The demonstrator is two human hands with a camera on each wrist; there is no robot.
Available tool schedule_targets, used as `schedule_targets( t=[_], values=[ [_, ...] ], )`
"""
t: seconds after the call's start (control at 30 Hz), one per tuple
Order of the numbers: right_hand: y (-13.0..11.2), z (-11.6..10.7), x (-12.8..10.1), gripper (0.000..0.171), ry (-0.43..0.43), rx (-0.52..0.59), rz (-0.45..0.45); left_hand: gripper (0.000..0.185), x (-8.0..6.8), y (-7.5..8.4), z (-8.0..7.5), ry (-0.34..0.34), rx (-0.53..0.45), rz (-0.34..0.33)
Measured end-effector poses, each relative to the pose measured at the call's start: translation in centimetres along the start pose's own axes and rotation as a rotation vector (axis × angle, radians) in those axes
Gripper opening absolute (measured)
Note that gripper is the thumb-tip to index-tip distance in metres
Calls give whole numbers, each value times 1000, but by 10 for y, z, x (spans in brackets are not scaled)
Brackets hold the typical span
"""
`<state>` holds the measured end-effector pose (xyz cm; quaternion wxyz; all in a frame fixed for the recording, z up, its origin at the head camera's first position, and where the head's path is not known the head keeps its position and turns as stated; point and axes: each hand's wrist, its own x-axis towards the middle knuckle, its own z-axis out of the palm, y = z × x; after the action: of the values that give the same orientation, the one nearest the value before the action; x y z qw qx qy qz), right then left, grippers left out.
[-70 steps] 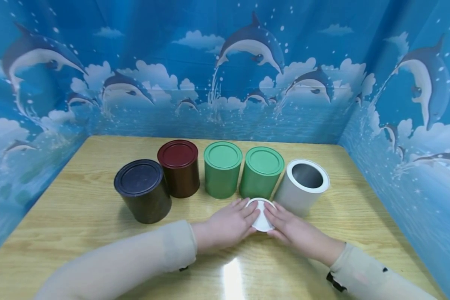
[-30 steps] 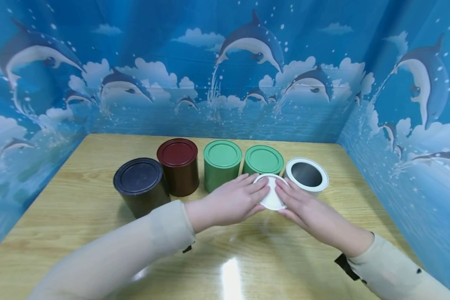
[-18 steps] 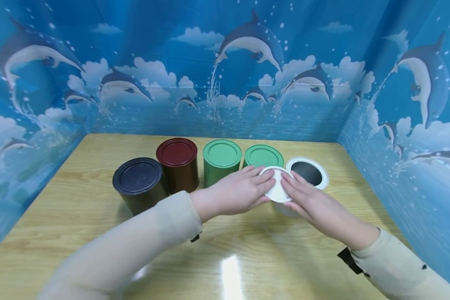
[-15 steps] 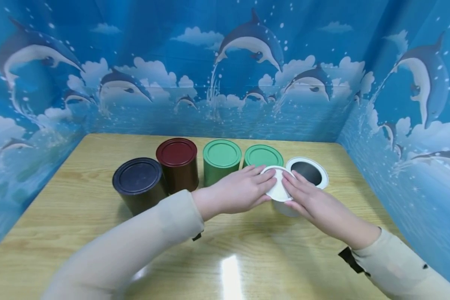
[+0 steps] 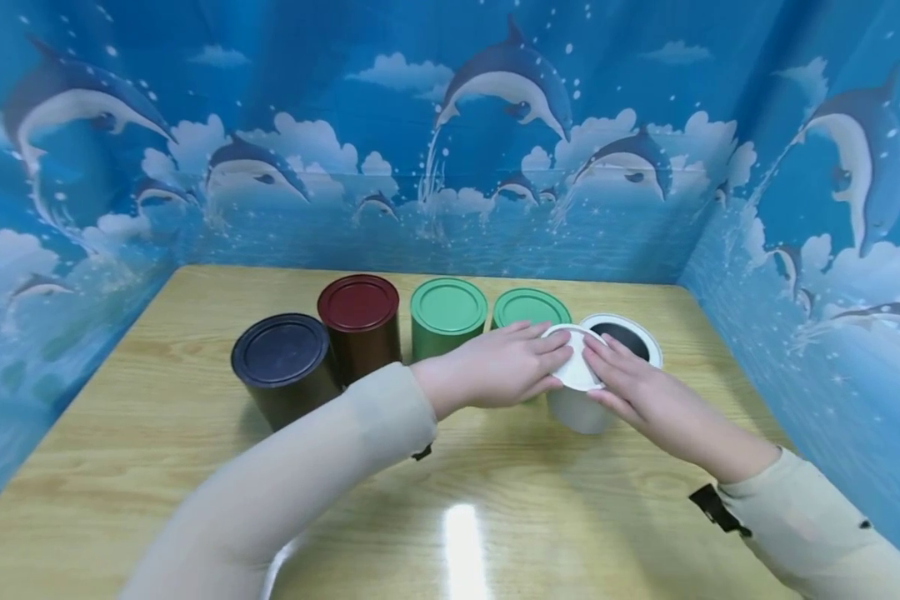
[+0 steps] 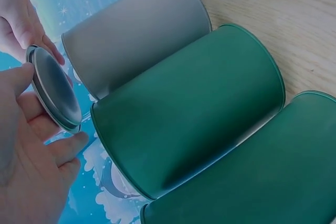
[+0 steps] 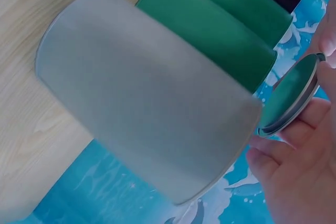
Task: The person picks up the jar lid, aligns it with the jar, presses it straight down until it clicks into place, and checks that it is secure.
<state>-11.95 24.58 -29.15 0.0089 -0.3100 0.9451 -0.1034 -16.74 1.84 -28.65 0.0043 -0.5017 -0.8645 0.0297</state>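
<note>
A white can lid [image 5: 579, 362] is held between both hands, tilted, above the front edge of an open white can [image 5: 581, 410]. My left hand [image 5: 498, 364] grips the lid's left rim, fingers on top and thumb at the near edge. From the other side my right hand [image 5: 641, 396] grips the right rim the same way. In the left wrist view the lid [image 6: 55, 88] shows its underside, apart from the grey-looking can [image 6: 139, 32]. The right wrist view has the lid [image 7: 291, 95] just off the can's [image 7: 147, 98] mouth. The fingers partly cover the lid's top.
Left of the white can stand two green lidded cans [image 5: 448, 308], a dark red lidded can [image 5: 358, 304] and a black lidded can [image 5: 281, 350]. All are on a wooden table [image 5: 375, 533]. A blue dolphin-print curtain [image 5: 330, 233] surrounds the table's back and sides.
Both hands have lifted the lid from near the table in front of the cans, moving it away from me and rightward to the white can's opening. The cans have stayed in place.
</note>
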Motion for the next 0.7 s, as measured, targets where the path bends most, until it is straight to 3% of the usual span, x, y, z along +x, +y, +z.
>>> schedule_targets(
  t=[0.3, 0.7],
  values=[
    [13, -1, -3, 55, -8, 14, 29, 56, 17, -3, 0, -55, -25, 4],
    [27, -2, -6, 55, 48, -3, 2, 59, 35, -3, -1, -58, -43, -10]
  ],
)
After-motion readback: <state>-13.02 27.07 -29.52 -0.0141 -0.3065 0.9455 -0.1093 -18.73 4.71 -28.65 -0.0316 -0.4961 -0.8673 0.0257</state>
